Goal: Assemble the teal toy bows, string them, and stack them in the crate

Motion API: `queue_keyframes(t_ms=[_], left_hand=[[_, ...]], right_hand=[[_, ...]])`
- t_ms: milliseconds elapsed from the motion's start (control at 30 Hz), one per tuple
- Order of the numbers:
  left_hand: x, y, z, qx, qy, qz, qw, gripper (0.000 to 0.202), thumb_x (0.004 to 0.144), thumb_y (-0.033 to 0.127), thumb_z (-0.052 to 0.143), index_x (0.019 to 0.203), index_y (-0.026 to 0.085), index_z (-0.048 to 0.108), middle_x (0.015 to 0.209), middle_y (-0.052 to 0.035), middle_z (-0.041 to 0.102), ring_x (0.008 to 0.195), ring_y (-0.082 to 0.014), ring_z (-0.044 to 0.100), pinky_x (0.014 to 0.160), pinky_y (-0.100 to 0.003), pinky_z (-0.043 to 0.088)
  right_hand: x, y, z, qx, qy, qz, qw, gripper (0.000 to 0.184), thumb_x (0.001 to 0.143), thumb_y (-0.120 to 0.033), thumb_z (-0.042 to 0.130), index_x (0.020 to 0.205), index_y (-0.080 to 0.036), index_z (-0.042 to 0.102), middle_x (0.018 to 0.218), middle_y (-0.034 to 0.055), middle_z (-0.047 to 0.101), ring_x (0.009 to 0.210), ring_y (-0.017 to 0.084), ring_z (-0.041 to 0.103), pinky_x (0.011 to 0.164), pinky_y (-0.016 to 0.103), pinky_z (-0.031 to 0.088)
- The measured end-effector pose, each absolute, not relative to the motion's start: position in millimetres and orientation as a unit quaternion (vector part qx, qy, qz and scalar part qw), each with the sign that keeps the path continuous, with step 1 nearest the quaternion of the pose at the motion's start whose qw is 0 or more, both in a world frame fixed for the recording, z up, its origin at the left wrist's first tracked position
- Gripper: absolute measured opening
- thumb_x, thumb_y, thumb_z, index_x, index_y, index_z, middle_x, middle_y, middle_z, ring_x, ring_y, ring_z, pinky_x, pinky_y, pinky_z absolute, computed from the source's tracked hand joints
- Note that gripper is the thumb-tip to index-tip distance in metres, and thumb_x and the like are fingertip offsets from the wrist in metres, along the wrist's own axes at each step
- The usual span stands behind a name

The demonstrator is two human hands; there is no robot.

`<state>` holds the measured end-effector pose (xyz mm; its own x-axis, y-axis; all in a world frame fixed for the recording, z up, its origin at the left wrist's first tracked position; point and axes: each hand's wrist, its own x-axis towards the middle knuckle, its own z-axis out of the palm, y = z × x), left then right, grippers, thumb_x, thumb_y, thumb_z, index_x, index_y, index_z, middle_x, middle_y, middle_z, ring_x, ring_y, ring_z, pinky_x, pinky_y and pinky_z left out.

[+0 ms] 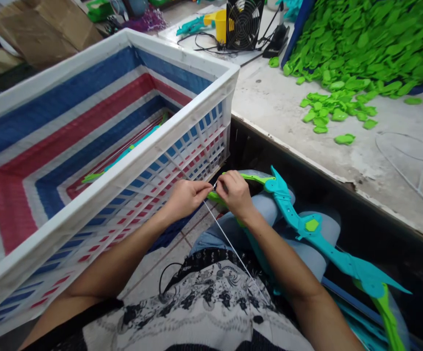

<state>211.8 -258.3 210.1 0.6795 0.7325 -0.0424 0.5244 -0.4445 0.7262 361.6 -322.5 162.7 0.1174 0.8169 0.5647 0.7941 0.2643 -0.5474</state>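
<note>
A teal and green plastic toy bow (306, 226) lies across my lap, its far green end near my fingers. White string (223, 230) runs from that end down across my shirt. With fingertips pinched together, my left hand (186, 196) grips the string close to the bow's end. My right hand (235, 192) is closed beside it, thumb and fingers pinching at the same spot. Fingers hide the exact point where string and bow end meet.
A white plastic crate (123, 146) with striped lining stands at left, holding a few teal and green pieces. On the worktable (270, 105) at right lie loose green parts (337, 109), a tilted blue bin (292, 41) full of them, a black fan (244, 24) and white string.
</note>
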Motion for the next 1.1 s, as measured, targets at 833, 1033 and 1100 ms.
queue_keyframes(t_ms=[833, 1033, 1100], left_hand=[[228, -373, 116, 0.967, 0.001, 0.063, 0.249, 0.038, 0.084, 0.012, 0.045, 0.120, 0.021, 0.055, 0.125, -0.0109, 0.057, 0.129, -0.0255, 0.039, 0.105, -0.047, 0.034], [324, -366, 122, 0.992, -0.053, -0.034, 0.109, 0.040, 0.083, 0.029, 0.052, 0.121, 0.016, 0.051, 0.102, -0.0136, 0.059, 0.097, -0.0282, 0.056, 0.084, -0.043, 0.044], [340, -357, 132, 0.992, -0.032, -0.046, 0.109, 0.054, 0.077, 0.036, 0.059, 0.126, 0.018, 0.047, 0.106, -0.0139, 0.055, 0.094, -0.0294, 0.054, 0.076, -0.041, 0.045]], right_hand=[[542, -486, 136, -0.734, -0.468, 0.443, 0.218, 0.044, 0.067, -0.044, 0.066, 0.105, -0.021, 0.062, 0.095, 0.0036, 0.067, 0.086, 0.023, 0.062, 0.077, 0.031, 0.049], [567, -466, 130, -0.645, -0.407, 0.616, 0.196, 0.053, 0.064, -0.053, 0.070, 0.103, -0.018, 0.065, 0.089, 0.0016, 0.068, 0.079, 0.018, 0.061, 0.067, 0.025, 0.048], [574, -463, 123, -0.649, -0.386, 0.622, 0.207, 0.056, 0.063, -0.054, 0.071, 0.107, -0.019, 0.064, 0.092, 0.0022, 0.068, 0.079, 0.016, 0.061, 0.063, 0.023, 0.049]])
